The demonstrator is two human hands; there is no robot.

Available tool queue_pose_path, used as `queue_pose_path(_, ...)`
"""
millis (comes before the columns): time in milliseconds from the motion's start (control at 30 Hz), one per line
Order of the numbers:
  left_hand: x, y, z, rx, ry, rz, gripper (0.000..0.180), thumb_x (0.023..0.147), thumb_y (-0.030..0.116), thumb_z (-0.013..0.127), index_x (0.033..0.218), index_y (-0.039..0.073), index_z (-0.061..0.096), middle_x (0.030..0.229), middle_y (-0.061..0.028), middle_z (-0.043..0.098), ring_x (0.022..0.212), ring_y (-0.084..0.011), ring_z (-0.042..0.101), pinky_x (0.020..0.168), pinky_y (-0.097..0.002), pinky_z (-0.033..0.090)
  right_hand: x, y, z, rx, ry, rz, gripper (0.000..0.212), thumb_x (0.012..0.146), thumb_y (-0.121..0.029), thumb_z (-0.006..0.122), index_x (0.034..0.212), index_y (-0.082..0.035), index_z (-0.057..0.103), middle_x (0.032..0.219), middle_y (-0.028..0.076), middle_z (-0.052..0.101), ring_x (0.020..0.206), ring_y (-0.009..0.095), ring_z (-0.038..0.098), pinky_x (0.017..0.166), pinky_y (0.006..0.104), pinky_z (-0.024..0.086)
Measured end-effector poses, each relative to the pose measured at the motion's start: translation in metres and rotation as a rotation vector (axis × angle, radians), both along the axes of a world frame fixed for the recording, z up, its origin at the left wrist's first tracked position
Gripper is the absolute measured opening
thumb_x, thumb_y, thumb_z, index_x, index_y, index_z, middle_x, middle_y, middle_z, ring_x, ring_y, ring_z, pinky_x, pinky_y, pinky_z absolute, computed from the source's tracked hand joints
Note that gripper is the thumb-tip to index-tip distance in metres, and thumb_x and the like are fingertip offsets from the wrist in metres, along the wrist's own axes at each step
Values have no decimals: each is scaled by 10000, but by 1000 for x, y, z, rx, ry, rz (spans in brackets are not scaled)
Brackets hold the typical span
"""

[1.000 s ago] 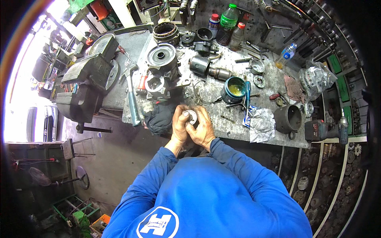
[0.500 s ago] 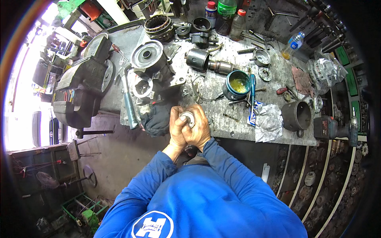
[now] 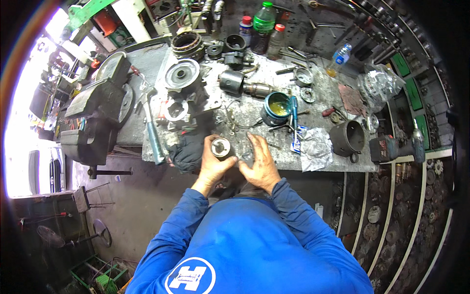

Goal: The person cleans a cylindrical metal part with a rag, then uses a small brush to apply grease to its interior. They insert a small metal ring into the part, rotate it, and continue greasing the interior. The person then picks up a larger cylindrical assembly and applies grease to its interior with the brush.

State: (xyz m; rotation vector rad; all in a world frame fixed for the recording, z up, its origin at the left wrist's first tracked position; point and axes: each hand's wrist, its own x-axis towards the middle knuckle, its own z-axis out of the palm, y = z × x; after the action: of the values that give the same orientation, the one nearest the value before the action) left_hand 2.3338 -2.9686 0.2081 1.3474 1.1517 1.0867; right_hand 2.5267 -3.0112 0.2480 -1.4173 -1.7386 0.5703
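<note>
My left hand (image 3: 214,164) is closed round a small cylindrical metal part (image 3: 220,146) with a pale ring-shaped top and a dark hollow middle. Just to its right, my right hand (image 3: 261,165) is open over the bench's near edge, fingers stretched forward and apart, thumb close to the left thumb. To the left of the held part lies a dark cloth (image 3: 188,152). Beyond it stands a cast metal housing (image 3: 183,74) with a round opening. A teal tin of yellow grease (image 3: 279,108) stands ahead of my right hand.
A hammer (image 3: 152,132) and a bench vise (image 3: 93,108) are at the left. To the right are a crumpled white cloth (image 3: 316,149), a hollow dark cylinder (image 3: 347,137), and a cordless power tool (image 3: 391,148). Several bottles, including a green-capped one (image 3: 263,29), stand at the back.
My hands were clasped together round the metal part; now the right has let go and moved right, fingers spread. The left keeps the part. The whole view has shifted slightly.
</note>
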Motion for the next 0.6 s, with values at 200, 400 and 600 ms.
queue_pose_path(200,-2,4,8,-32,84,93,676,751,100,892,1306,47,510,1153,-95,639,1070,-200,629,969,-360,519,127,-45,19,-138,-394,-453,457,898,-118,652,1346,-34,622,1163,197,599,1113,413,596,989,488,489)
queue_pose_path(400,9,-21,62,-244,-148,48,583,771,96,848,1250,16,526,1065,-65,630,963,-178,630,877,-334,542,199,-38,-3,-468,-895,-411,422,983,-262,623,1402,-241,666,1120,189,640,938,385,698,821,502,569)
queue_pose_path(600,27,-35,105,-384,96,-83,682,704,182,863,1252,-27,515,1116,-91,611,1016,-151,583,896,-314,508,224,-28,11,-241,-486,-320,336,890,-121,738,1225,-99,767,941,164,650,879,374,685,770,457,534)
